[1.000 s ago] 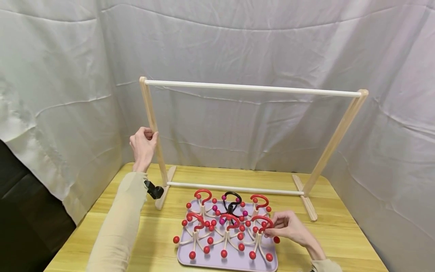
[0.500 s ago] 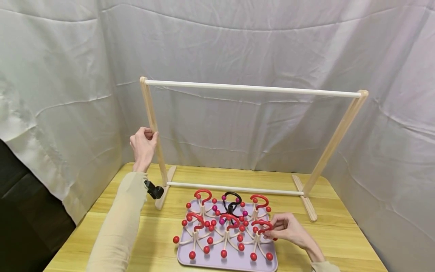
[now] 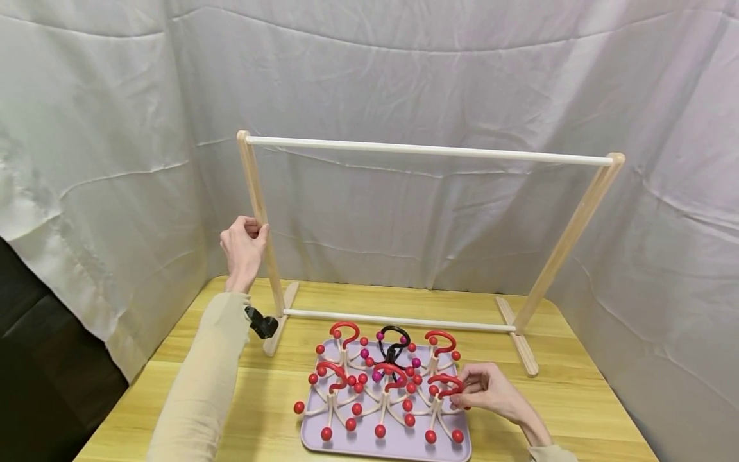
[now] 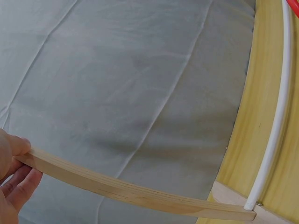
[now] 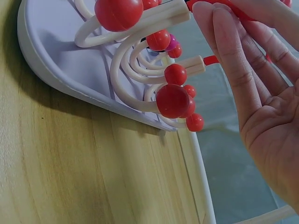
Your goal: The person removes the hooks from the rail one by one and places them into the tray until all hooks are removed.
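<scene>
My left hand (image 3: 242, 250) grips the left wooden upright (image 3: 256, 186) of a rack about midway up; in the left wrist view thumb and fingers close round the post (image 4: 107, 186). My right hand (image 3: 491, 394) pinches the red hook (image 3: 447, 380) of the front right multi-arm hanger (image 3: 437, 405), which has cream curved arms tipped with red balls. In the right wrist view, fingertips and thumb of that hand (image 5: 261, 79) meet on the red hook just above the cream stem (image 5: 163, 18). The hanger stands over the lilac tray (image 3: 398, 449), among several similar hangers.
One hanger (image 3: 392, 351) at the tray's back is black with magenta balls. White rods form the rack's top bar (image 3: 427, 149) and lower bar (image 3: 398, 319). Rack feet (image 3: 519, 340) rest on the wooden table behind the tray. Grey curtains (image 3: 404, 83) surround the table.
The red hook in my right hand has tilted and dropped slightly, and its hanger has shifted a little. My left hand stays in place on the upright.
</scene>
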### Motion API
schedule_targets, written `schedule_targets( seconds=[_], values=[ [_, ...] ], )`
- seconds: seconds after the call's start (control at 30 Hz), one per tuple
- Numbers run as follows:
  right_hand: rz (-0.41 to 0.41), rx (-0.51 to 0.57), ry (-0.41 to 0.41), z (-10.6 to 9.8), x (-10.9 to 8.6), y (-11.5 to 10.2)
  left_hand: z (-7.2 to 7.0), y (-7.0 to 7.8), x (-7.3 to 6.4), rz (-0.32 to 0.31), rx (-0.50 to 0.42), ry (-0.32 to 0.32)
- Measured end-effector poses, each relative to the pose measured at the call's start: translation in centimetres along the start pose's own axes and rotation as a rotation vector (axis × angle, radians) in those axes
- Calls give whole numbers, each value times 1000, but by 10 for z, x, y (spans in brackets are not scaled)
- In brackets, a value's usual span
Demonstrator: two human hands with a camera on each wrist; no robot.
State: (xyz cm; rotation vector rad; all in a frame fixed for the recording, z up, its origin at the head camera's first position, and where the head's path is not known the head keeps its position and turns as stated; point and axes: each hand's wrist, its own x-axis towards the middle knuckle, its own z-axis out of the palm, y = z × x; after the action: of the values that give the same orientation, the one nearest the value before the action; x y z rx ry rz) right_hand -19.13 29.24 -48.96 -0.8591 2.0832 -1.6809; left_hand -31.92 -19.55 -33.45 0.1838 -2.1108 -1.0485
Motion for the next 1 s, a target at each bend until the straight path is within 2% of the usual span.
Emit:
schedule_targets(
  seconds=[0.7,1.0],
  values=[
    [35,-43,33,2,1,-1,0,-1,0,7,6,-1],
    [18,-70,73,2,-1,0,1,-1,-1,41,3,0]
  ],
)
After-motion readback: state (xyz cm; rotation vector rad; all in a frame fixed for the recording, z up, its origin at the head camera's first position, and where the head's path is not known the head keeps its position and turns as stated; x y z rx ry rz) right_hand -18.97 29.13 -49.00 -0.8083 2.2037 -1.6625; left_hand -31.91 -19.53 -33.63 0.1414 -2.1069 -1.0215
